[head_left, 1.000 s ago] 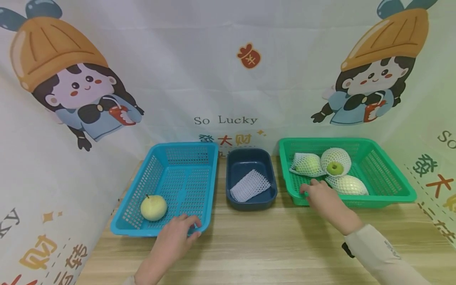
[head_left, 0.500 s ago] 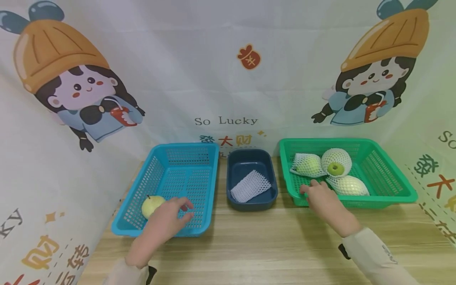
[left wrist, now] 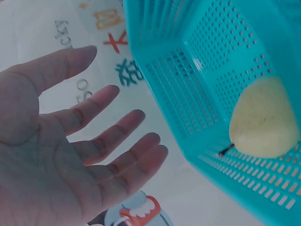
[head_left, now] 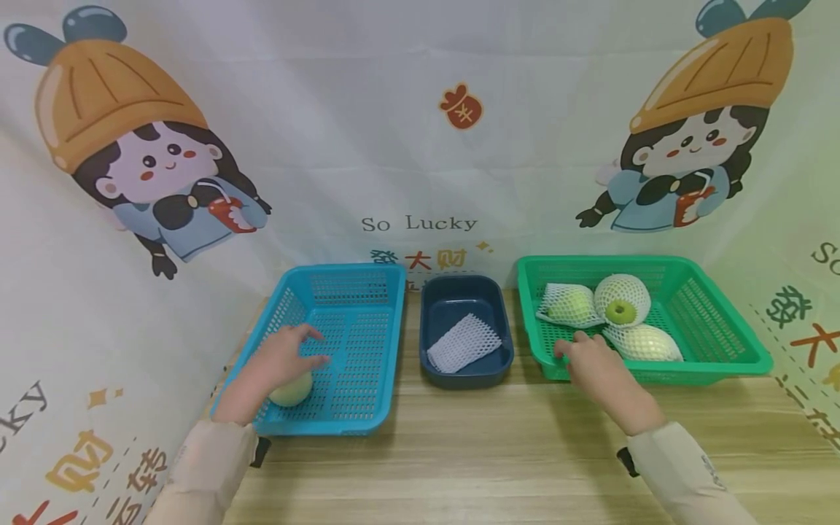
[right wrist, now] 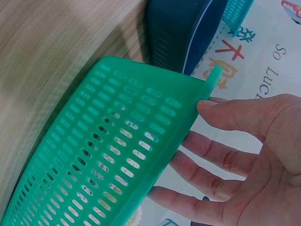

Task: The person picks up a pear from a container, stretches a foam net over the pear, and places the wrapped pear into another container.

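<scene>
My left hand point(head_left: 278, 361) is over the blue basket point(head_left: 392, 350), fingers spread and holding nothing. Below it a pale yellow pear point(head_left: 292, 394) lies in the basket, partly covered by the hand in the head view; the left wrist view shows the pear point(left wrist: 263, 120) with its dark stem. On the right, my right hand point(head_left: 593, 364) rests at the front left rim of the green basket point(head_left: 722, 313), with thumb and fingertips point(right wrist: 162, 193) along the rim in the right wrist view. That basket holds fruits in white foam nets: two greenish ones point(head_left: 571, 305) point(head_left: 620, 312) and a pale one point(head_left: 646, 343).
Between the baskets stands a dark blue bin point(head_left: 466, 380) with a white foam net point(head_left: 464, 344) in it. All three stand on a wood-grain table point(head_left: 459, 452). A printed cloth point(head_left: 367, 109) hangs behind and at both sides.
My left hand has left the blue basket's front right rim and moved left and back, over the pear. The right hand stays at the green rim.
</scene>
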`<state>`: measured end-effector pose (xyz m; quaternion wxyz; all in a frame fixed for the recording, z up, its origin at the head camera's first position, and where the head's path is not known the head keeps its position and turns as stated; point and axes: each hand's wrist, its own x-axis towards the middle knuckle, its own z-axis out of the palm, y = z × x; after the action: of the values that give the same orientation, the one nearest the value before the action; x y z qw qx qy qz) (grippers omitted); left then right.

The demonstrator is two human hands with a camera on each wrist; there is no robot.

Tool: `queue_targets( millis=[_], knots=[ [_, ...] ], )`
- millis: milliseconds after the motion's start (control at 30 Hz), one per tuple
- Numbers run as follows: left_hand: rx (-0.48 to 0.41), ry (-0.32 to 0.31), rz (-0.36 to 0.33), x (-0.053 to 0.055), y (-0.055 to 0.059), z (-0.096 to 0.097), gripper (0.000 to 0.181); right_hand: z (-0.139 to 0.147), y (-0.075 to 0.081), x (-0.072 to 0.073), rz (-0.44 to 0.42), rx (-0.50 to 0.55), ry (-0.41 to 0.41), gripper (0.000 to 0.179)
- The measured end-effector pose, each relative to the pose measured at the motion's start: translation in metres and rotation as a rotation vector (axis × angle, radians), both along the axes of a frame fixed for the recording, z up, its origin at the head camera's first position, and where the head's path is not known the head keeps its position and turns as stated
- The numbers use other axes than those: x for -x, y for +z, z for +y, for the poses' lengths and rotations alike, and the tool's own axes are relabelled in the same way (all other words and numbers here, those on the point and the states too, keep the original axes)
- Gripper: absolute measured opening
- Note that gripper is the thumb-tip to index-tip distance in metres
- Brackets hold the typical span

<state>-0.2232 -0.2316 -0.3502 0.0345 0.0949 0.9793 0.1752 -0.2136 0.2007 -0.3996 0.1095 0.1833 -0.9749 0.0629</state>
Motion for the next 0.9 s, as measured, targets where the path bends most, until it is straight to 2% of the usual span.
queue_targets(
  millis=[167, 400, 467, 667, 900],
  knots=[
    [0.050, 0.001, -0.064, 0.022, 0.002, -0.010, 0.049, 0.001, 0.001, -0.001, -0.003, 0.010, -0.006, 0.020],
    [0.009, 0.083, -0.296, 0.045, 0.002, -0.027, 0.057, 0.001, 0.000, 0.000, -0.028, 0.021, -0.019, 0.021],
    [0.008, 0.103, -0.338, 0.049, 0.000, -0.032, 0.058, 0.001, -0.001, 0.001, -0.026, 0.022, -0.019, 0.021],
    [0.015, 0.164, -0.445, 0.057, -0.009, -0.041, 0.063, 0.001, -0.003, 0.000, -0.009, 0.019, -0.021, 0.021],
    [0.033, 0.180, -0.541, 0.061, -0.023, -0.047, 0.067, 0.001, -0.003, 0.001, -0.006, 0.022, -0.025, 0.021]
  ],
)
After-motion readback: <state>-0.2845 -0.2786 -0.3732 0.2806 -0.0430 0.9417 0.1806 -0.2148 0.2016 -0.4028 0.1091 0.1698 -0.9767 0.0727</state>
